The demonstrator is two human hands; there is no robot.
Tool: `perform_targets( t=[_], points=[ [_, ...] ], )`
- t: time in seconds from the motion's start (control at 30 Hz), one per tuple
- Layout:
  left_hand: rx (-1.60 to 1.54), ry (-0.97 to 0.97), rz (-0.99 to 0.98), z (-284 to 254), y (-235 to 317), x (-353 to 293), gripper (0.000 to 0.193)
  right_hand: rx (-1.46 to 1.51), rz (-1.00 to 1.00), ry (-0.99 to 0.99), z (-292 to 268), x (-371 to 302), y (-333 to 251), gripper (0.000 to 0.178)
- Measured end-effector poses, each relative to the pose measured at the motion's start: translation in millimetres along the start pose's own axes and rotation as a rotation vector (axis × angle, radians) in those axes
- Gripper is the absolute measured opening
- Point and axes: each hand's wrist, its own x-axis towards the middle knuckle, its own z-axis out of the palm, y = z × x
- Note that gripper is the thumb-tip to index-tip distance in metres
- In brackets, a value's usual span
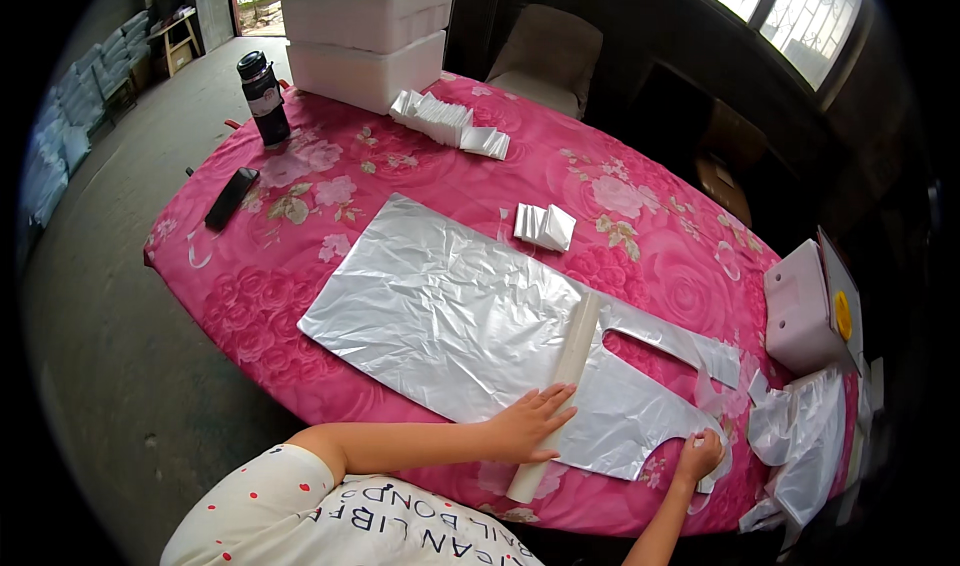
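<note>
A stack or sheet of silvery-white plastic vest bags [450,306] lies flat and creased on the table, its two handle loops toward the right. Across it, near the handles, rests a long pale tube [575,346]. My left hand [530,426] lies on the tube's near part with fingers stretched out and apart. At the near handle's end, my right hand [703,456] is closed, pinching the plastic there. How many layers lie under the tube cannot be made out.
A pink floral tablecloth [430,176] covers the table. On it stand folded white packets [545,226], a longer row of them [440,121], a black phone [232,198], a dark bottle [263,99] and white foam boxes [365,41]. Loose clear plastic [800,426] lies at right beside another foam box [800,306].
</note>
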Motion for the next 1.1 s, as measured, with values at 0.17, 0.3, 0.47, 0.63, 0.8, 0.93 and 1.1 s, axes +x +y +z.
perform_targets(
  t=[0.17,0.3,0.47,0.63,0.8,0.93,1.1],
  points=[
    [-0.155,0.141,0.058,13.5,0.4,5.2,0.065,0.075,-0.114,-0.093,-45.9,5.9,-77.0,0.017],
    [-0.668,0.026,-0.055,-10.3,16.3,7.9,0.054,0.499,0.226,-0.472,-83.3,14.5,-142.3,0.016],
    [-1.576,-0.008,-0.597,-13.3,4.1,10.3,0.046,1.674,0.447,-0.978,-94.4,-10.0,-209.9,0.031],
    [-1.292,-0.381,-0.811,-65.5,-57.5,-22.7,0.033,1.195,-0.442,-1.296,-137.9,-37.5,-257.3,0.085],
    [-1.125,-0.223,-0.861,-81.6,-96.5,-43.1,0.026,0.978,-0.463,-0.892,-127.1,-60.5,-258.0,0.065],
    [-1.189,-0.214,-0.846,-86.4,-91.6,-39.0,0.024,0.915,-0.205,-0.584,-121.2,-58.2,-266.9,0.057],
    [-1.065,-0.151,-0.571,-57.8,-56.3,-31.0,0.018,1.084,0.133,-0.774,-97.1,-56.5,-291.0,0.041]
  ],
)
